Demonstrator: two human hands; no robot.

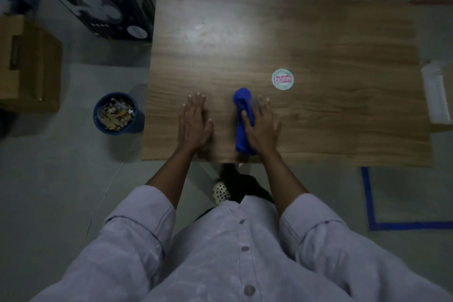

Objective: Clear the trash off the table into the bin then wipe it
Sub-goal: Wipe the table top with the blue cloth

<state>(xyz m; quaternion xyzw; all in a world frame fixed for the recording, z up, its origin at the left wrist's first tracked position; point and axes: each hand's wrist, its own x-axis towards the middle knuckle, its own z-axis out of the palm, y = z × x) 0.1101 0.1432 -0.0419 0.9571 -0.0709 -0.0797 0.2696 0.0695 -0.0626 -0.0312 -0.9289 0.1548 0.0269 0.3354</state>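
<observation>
A wooden table [318, 39] fills the middle of the view. A rolled blue cloth [241, 105] lies near its front edge, and my right hand [263, 127] rests flat on the cloth's right side with the thumb over it. My left hand [195, 122] lies flat on the bare tabletop a short way to the left, fingers straight. A round white sticker with red lettering [282, 79] sits on the table just beyond the cloth. On the floor left of the table stands a dark blue bin [117, 113] filled with dry leaves and scraps.
A dark printed box [103, 5] stands on the floor at the table's far left corner, with a cardboard box [27, 64] further left. A white ribbed container [438, 95] sits by the table's right edge. Blue tape [367, 198] marks the floor at the right.
</observation>
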